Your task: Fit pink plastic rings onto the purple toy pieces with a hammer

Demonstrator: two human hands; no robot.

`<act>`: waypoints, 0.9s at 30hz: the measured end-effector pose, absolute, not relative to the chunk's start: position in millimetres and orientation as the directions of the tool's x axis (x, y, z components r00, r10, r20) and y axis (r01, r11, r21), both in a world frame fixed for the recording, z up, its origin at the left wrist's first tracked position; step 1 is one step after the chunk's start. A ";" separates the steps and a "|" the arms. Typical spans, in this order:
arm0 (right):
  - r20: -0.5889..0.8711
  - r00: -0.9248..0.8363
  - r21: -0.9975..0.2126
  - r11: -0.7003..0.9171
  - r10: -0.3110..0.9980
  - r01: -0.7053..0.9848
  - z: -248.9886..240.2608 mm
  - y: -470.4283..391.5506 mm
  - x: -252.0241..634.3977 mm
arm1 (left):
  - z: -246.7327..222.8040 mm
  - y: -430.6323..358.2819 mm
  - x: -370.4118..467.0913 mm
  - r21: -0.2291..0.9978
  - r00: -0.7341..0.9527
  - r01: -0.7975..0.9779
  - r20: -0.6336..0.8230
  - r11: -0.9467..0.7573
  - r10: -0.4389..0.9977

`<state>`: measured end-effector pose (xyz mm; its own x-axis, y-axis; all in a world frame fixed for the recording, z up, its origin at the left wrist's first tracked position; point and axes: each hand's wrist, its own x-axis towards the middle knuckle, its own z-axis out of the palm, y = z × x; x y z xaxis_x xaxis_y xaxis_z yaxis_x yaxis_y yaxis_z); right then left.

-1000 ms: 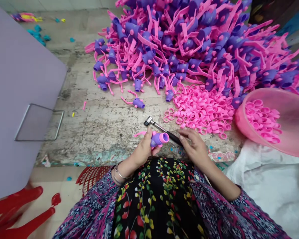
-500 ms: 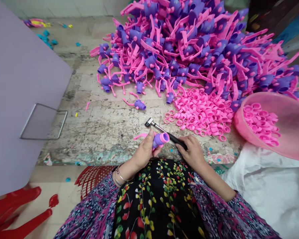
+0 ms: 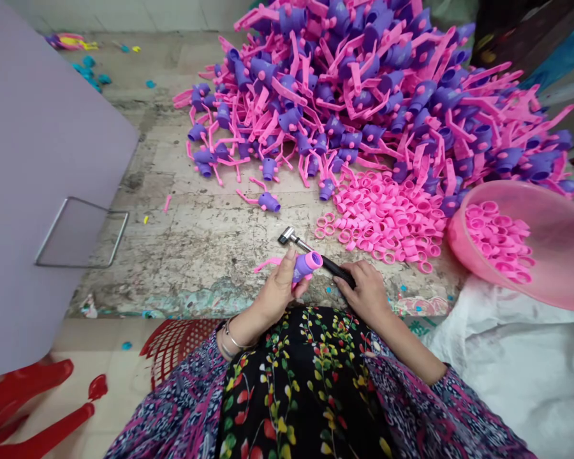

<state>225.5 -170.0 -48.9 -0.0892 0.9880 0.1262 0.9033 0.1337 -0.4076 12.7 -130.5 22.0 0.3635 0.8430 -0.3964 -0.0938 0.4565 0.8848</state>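
Observation:
A purple piece (image 3: 303, 268) with pink arms and a pink ring round its open end is gripped in my left hand (image 3: 278, 290), just above the front edge of the worktop. Beside it, my right hand (image 3: 366, 292) is closed on the black handle of a small hammer (image 3: 332, 265). The hammer's metal head (image 3: 287, 235) lies on the worktop, pointing up and left. Behind the hammer, loose pink rings (image 3: 392, 217) are heaped. One purple and pink piece (image 3: 268, 201) lies apart from the large pile of such pieces (image 3: 335, 95).
The worn worktop (image 3: 186, 223) spans the middle. At the right stands a pink bowl (image 3: 562, 255) holding rings, above white cloth (image 3: 521, 357). A lilac panel (image 3: 43, 159) with a wire handle (image 3: 81, 264) is at the left. A red basket (image 3: 176, 344) sits below the edge.
My right hand and the hammer handle have shifted slightly left. My left hand keeps its hold on the purple piece, almost unmoved.

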 end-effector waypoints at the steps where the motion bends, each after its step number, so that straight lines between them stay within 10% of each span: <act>1: 0.122 -0.087 -0.400 0.129 0.989 0.907 -48.6 -169.9 225.0 | 21.9 -130.5 12.7 0.885 0.365 -0.097 -0.393 0.455 0.844; 27: -0.095 -0.132 -0.268 0.102 0.987 0.958 -29.4 -159.3 218.6 | 15.0 -130.5 9.4 0.872 0.345 -0.068 -0.436 0.485 0.831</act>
<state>218.6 -159.3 -29.4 -0.1317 0.9867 -0.0953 0.9580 0.1020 -0.2679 9.4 -130.5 15.0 0.3453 0.8311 -0.4359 -0.0680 0.4854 0.8717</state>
